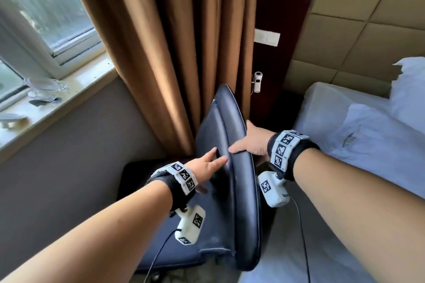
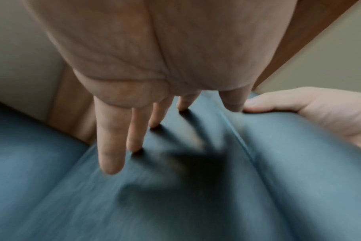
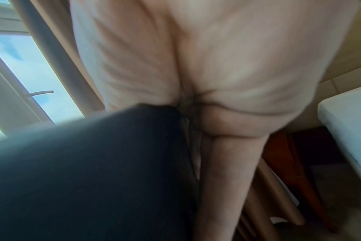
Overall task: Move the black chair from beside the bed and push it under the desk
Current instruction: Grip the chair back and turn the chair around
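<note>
Where the brown curtain (image 1: 174, 48) hangs beside the window (image 1: 41, 7), the room narrows to a corner: padded beige wall panels (image 1: 358, 30) behind the bed (image 1: 358, 135), grey wall under a stone sill (image 1: 57, 103) carrying glass dishes (image 1: 43, 89). White pillow (image 1: 409, 89) at the bed's head, sheet rumpled. The black chair (image 1: 232, 167) stands in the gap between the bed and the window wall, backrest edge toward the camera, seat toward the window side, touching the curtain. A small white device (image 1: 257, 81) hangs on the dark wood strip behind it, under a white wall plate (image 1: 266, 37). Right hand (image 1: 251, 142) grips the top edge of the backrest, thumb across the rim on the front, fingers wrapped down the back face on the bed side. Left hand (image 1: 208, 164) lies flat against the front face of the backrest, fingers (image 2: 111, 138) straight and spread, tips touching the padding, nothing clasped. Both wrists wear black bands with white blocks printed with square black-and-white marker codes; no readable text or brand anywhere.
</note>
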`<action>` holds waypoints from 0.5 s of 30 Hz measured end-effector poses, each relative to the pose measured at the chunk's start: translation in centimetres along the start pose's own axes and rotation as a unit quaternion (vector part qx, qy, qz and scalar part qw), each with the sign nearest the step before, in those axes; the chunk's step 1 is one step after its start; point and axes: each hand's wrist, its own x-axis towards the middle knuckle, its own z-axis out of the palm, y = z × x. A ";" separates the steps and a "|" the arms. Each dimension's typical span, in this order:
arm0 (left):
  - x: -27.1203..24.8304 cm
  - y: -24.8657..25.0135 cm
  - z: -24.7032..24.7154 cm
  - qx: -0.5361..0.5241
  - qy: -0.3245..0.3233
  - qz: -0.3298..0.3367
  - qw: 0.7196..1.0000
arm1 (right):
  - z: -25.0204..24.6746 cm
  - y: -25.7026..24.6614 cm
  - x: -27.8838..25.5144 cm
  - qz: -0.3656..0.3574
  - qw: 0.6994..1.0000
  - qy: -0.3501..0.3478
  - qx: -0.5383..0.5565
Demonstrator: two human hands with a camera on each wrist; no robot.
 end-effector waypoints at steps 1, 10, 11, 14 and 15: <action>-0.3 -1.2 0.4 -0.033 -0.018 -0.022 0.999 | -0.2 -0.2 0.1 -0.004 1.000 -0.002 -0.002; -1.7 -3.0 1.3 -0.004 -0.037 0.056 0.998 | -2.4 -0.6 2.3 -0.028 0.998 0.001 -0.058; -1.6 -2.9 0.7 0.013 -0.015 0.065 0.998 | -2.6 -0.6 2.7 -0.030 0.997 -0.005 -0.068; -1.3 -2.9 -1.6 0.058 0.052 0.076 0.994 | -3.1 -0.6 4.6 -0.041 0.995 -0.016 -0.085; -1.4 -2.8 -2.3 0.068 0.068 0.077 0.992 | -3.2 -0.6 5.4 -0.041 0.995 -0.022 -0.086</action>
